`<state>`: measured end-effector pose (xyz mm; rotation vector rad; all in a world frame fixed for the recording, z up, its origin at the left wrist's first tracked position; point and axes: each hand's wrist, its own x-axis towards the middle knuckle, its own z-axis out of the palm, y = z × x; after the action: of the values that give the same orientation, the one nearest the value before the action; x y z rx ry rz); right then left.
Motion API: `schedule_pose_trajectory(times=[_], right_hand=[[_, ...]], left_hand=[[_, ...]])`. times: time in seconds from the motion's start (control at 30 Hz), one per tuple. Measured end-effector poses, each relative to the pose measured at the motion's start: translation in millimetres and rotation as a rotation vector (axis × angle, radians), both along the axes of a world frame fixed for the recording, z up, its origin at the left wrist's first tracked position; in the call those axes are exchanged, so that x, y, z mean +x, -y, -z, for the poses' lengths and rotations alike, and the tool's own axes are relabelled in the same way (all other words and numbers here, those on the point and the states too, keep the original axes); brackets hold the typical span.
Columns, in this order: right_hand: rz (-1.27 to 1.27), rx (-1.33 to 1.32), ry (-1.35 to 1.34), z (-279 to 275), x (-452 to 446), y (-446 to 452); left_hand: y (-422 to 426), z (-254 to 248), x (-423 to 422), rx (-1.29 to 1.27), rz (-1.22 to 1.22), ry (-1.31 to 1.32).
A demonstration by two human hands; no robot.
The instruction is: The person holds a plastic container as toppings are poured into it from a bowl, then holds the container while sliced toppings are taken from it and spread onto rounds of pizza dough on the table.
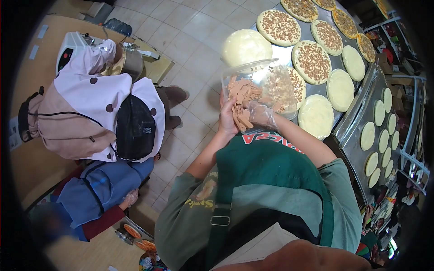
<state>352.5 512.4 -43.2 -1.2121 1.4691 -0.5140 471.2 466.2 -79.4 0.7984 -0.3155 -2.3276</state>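
A clear plastic container (266, 65) is tilted in front of my apron, with pinkish-brown strips (244, 90), which look like sliced meat, heaped at its left side. My left hand (227, 115) is closed on the container's near left edge, its fingers partly behind the strips. Inside the container, my right hand (263, 115) wears a clear plastic glove and its fingers curl in among the strips; the fingertips are hidden. Just beyond the container lies a plain dough round (247, 47). To its right, a dough round topped with brown bits (312, 62) rests on the metal table.
Several more topped and plain rounds cover the metal table (289, 53). At right, a second metal surface (357, 156) carries smaller dough rounds. On the left, a person in a spotted top (95, 104) stands by a metal pot (132, 63); another person wears a blue apron (106, 189).
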Motion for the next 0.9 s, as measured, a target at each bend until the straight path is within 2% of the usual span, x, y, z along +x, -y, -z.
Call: schedule_pose_trajectory(times=[0.07, 0.1, 0.13, 0.17, 0.23, 0.33, 0.43, 0.53, 0.63, 0.7, 0.73, 0.77, 0.83, 0.87, 0.9], right_hand=[[-0.001, 0.003, -0.028, 7.5, 1.0, -1.8], [0.162, 0.161, 0.363, 16.2, 0.5, -3.1], [0.325, 0.317, 0.753, 17.1, -0.1, -2.6], [0.326, 0.314, 0.752, 16.0, -1.9, -2.8], [0.486, 0.395, 0.891, 7.7, -5.9, -2.6], [0.499, 0.282, 0.889, 3.5, -15.5, -2.5], [0.55, 0.217, 0.946, -7.6, -21.6, 2.2], [0.608, 0.227, 1.01, 3.8, -25.8, -2.7], [0.658, 0.223, 1.055, 8.5, -38.2, -9.1], [0.582, 0.098, 0.943, 20.0, -56.0, -17.5], [0.588, 0.034, 0.792, 20.1, -65.8, -20.5], [0.596, 0.033, 0.794, 18.5, -78.3, -22.4], [0.721, 0.083, 0.631, 18.0, -102.7, -29.4], [0.724, 0.087, 0.632, 31.4, -119.2, -31.4], [0.686, 0.069, 0.516, 52.2, -136.4, -33.7]], left_hand=[[0.2, 14.0, 5.1, -0.009, 0.014, 0.006], [0.9, 37.3, 12.3, 0.025, 0.024, -0.088], [3.5, 35.3, 12.2, 0.058, 0.036, -0.183], [3.2, 33.3, 11.2, 0.056, 0.037, -0.184], [1.8, 19.1, 8.5, 0.035, -0.01, 0.128], [7.3, -0.4, 9.8, -0.072, 0.044, 0.044], [8.0, -2.1, 12.4, -0.019, -0.016, 0.008], [10.3, 35.2, 26.7, -0.058, -0.06, 0.026], [6.0, 6.3, 33.9, -0.01, -0.063, 0.038], [4.7, -1.5, 43.3, -0.064, -0.114, 0.129], [4.2, -6.1, 48.1, -0.065, -0.107, 0.126], [6.0, -12.0, 50.8, -0.087, -0.149, 0.187], [5.1, -20.5, 59.3, -0.114, -0.195, 0.247], [6.8, -22.0, 62.4, -0.118, -0.219, 0.28], [8.3, -23.9, 65.7, -0.127, -0.247, 0.314]])
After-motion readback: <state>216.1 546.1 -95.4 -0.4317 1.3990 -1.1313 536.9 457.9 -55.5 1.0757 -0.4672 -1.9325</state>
